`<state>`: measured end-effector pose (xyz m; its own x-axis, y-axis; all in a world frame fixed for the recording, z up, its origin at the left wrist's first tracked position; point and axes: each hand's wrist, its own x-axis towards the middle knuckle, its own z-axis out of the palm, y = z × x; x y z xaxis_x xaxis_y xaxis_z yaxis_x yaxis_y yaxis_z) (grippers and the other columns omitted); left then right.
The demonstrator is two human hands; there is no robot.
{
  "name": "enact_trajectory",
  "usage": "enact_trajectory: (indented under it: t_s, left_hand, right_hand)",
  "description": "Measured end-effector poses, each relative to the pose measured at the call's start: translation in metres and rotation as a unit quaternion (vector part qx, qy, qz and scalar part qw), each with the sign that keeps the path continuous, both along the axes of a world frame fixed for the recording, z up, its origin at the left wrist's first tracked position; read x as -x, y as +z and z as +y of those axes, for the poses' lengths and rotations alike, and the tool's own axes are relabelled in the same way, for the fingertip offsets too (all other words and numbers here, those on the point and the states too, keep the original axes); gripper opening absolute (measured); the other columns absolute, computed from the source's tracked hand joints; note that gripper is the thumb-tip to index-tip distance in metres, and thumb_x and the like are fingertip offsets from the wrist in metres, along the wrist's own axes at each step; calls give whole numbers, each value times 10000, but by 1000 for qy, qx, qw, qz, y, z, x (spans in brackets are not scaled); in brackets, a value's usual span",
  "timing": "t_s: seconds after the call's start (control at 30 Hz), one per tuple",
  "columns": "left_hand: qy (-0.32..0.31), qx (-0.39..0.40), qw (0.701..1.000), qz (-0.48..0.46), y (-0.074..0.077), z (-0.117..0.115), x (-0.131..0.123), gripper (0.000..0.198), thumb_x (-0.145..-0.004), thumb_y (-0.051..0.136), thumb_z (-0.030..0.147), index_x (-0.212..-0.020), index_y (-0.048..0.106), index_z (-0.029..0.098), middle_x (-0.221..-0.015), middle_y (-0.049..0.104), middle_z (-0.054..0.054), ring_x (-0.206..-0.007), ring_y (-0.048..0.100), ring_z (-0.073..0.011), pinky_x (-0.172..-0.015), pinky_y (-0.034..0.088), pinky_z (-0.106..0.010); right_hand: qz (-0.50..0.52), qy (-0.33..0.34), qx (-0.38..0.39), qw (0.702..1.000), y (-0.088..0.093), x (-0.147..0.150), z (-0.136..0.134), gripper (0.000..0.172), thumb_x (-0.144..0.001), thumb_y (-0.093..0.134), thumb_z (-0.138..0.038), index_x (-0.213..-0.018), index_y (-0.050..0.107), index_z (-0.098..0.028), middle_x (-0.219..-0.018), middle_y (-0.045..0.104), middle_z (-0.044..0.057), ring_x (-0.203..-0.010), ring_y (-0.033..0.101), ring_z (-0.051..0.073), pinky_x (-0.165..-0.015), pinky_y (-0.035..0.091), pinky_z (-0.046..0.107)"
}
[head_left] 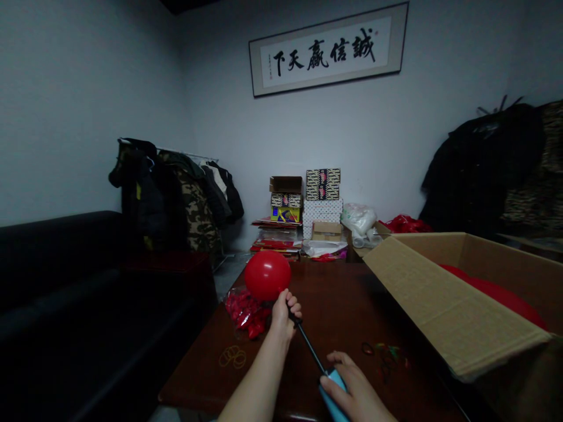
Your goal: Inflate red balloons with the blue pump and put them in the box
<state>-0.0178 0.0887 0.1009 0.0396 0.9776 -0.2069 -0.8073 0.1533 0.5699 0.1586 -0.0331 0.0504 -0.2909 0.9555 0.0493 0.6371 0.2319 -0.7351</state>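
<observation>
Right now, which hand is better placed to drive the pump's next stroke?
Probably the right hand: it grips the blue pump handle. The left hand is busy holding the red balloon at the far end.

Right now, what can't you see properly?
All in the head view:
The balloon neck, hidden in the left hand.
The pump body, under the right hand and cut by the bottom edge.
The red shapes in the box, behind its wall.
The bits on the table, too small and dark.
</observation>
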Motion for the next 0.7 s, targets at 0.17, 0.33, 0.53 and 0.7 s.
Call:
enact_trajectory:
  t_s: [0.17, 0.33, 0.53, 0.7]
  left_hand:
    - [-34, 2, 999, 9, -9, -8, -17, 287, -801, 553, 291, -663, 315, 207, -512, 274, 102, -358, 265, -28, -380, 178, -139]
    - [-52, 13, 998, 38, -18, -13, -23, 316, -775, 588, 331, -665, 317, 210, -510, 293, 100, -363, 256, -31, -389, 169, -155]
    - [-59, 24, 995, 71, -24, -11, -16, 311, -784, 579, 342, -663, 324, 211, -494, 305, 99, -357, 261, -36, -396, 160, -164]
    - [-53, 28, 996, 62, -35, -3, -14, 305, -796, 571, 340, -660, 331, 210, -490, 307, 98, -350, 259, -35, -393, 159, -163]
  right_hand:
    - [30, -3, -24, 999, 17, 18, 21, 582, -859, 385, -582, -1021, 643, -87, -1190, 562, 162, -1134, 516, 253, -1019, 335, 316]
    - [52, -13, -47, 997, 15, 34, 46, 520, -868, 411, -537, -979, 649, -89, -1133, 584, 151, -1076, 535, 239, -974, 353, 308]
    - [53, -28, -41, 997, 4, 45, 40, 542, -874, 369, -530, -1039, 612, -75, -1073, 609, 158, -1031, 555, 247, -944, 372, 330]
    - [8, -30, -24, 999, -21, 35, 25, 589, -854, 344, -583, -998, 621, -83, -1039, 631, 178, -1005, 570, 279, -925, 392, 352]
